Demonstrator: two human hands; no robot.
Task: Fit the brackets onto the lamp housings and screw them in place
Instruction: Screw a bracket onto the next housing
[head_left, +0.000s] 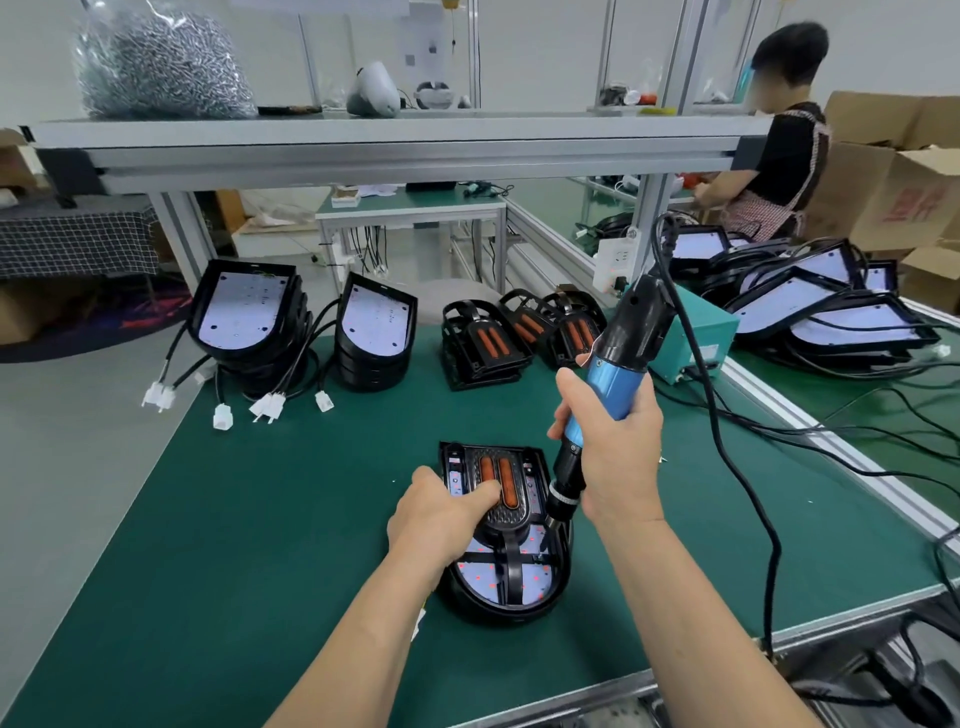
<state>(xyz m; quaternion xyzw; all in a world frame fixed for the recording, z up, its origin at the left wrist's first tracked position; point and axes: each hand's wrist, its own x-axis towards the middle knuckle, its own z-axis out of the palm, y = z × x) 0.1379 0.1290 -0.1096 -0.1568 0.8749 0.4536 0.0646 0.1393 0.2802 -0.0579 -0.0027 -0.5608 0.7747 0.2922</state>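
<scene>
A black lamp housing (511, 582) lies on the green mat in front of me, with a black bracket (506, 512) carrying two orange strips laid on top. My left hand (441, 512) presses on the bracket's left side, fingers curled over its edge. A blue and black electric screwdriver (605, 382) is gripped in my right hand (615, 441), held nearly upright with its tip down at the housing's right edge. Two stacks of lamp housings (244, 312) with white-plugged cables stand at the mat's back left, and loose brackets (480, 343) are stacked at the back centre.
The screwdriver's black cable (727, 447) loops right to a teal power box (693, 338). More housings (831, 312) pile up on the right bench. Another person (774, 145) works at the back right. A bag of screws (161, 62) sits on the overhead shelf.
</scene>
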